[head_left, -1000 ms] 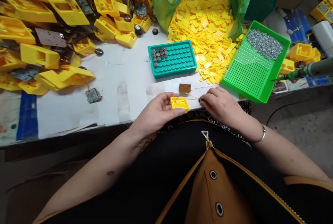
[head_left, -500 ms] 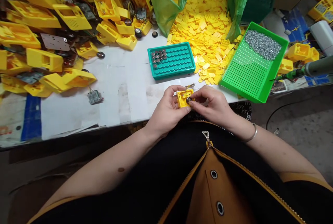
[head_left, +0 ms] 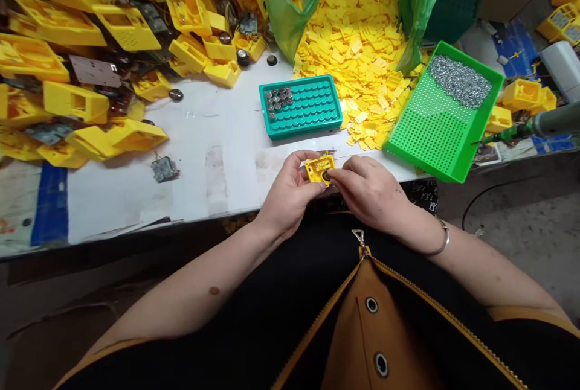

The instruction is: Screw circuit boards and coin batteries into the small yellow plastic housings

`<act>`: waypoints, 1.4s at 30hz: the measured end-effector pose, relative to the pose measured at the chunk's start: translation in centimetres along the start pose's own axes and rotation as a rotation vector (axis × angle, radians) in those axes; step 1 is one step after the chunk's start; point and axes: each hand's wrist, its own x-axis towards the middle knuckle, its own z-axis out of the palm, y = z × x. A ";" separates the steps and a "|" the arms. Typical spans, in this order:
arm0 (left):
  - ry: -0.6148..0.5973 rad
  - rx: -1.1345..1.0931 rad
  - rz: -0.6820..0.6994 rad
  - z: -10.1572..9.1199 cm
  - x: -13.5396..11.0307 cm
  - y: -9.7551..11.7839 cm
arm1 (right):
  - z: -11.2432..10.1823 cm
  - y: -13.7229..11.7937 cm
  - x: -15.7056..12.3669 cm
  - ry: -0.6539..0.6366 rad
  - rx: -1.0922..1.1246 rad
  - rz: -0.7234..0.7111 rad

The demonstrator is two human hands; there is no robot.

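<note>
The right hand [head_left: 374, 191] partly covers a dark disc [head_left: 325, 175] in a yellow case [head_left: 312, 177], its wires [head_left: 322, 164] too fine to trace; the left hand [head_left: 285, 191] hides one side. The top edge crops a green bag [head_left: 290, 15]; the right, a tool [head_left: 555, 119].

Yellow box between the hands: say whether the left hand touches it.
Touching. The head view shows the left hand gripping the yellow box by its left end, no gap between them.

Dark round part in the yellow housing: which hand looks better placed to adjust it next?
The right hand, I'd judge: its fingers appear to touch the dark round part, while the left hand holds the yellow housing.
</note>
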 end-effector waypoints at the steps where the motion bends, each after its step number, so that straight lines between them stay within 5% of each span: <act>1: -0.005 -0.005 0.010 0.1 0.0 0.0 | 0.0 -0.1 0.0 0.015 -0.010 0.024; 9: 0.006 0.178 0.118 0.3 0.0 -0.4 | 0.1 -0.9 0.6 -0.039 -0.090 0.175; 20: 0.012 0.191 0.180 0.2 0.3 -0.7 | 0.6 -0.9 1.3 -0.070 0.127 0.392; 30: 0.049 -0.076 0.047 0.2 0.4 0.0 | 2.0 0.0 0.3 0.105 0.173 0.214; 34: 0.058 -0.159 -0.002 0.0 0.5 0.5 | 1.5 0.4 0.2 0.216 0.477 0.112; 37: 0.025 -0.173 -0.070 -0.3 0.4 0.8 | 0.8 1.5 0.0 0.284 0.626 0.177; 42: -0.165 -0.130 -0.121 -0.7 -0.2 1.0 | 0.6 3.5 0.0 0.131 0.783 0.178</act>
